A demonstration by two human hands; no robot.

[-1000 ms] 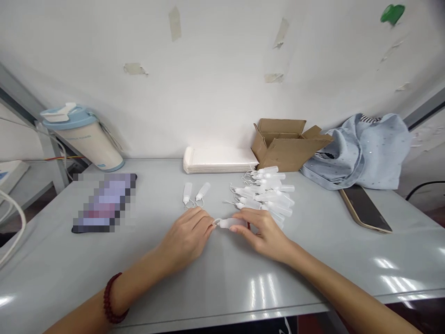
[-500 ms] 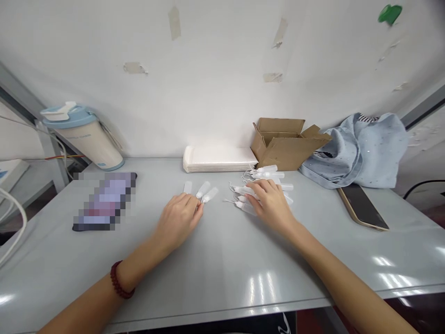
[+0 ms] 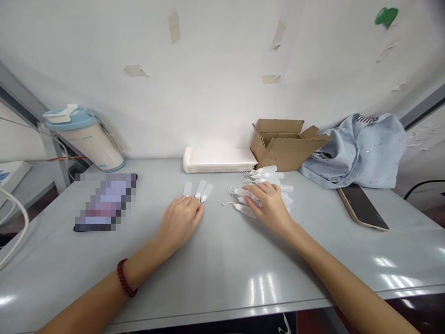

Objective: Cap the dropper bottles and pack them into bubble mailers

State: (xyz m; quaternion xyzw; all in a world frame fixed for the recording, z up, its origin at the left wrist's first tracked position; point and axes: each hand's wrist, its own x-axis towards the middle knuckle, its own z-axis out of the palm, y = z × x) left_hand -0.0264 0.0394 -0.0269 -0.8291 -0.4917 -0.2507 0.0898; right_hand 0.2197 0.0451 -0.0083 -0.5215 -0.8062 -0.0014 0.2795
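Grey tabletop below, left hand and right hand curl over bottles, grips unclear.

white glare streaks on grey tabletop, bright wall, darker top-right corner

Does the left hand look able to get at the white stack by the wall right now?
Probably yes: only three small bottles seem to lie between the left hand and the white stack, low enough to pass over.
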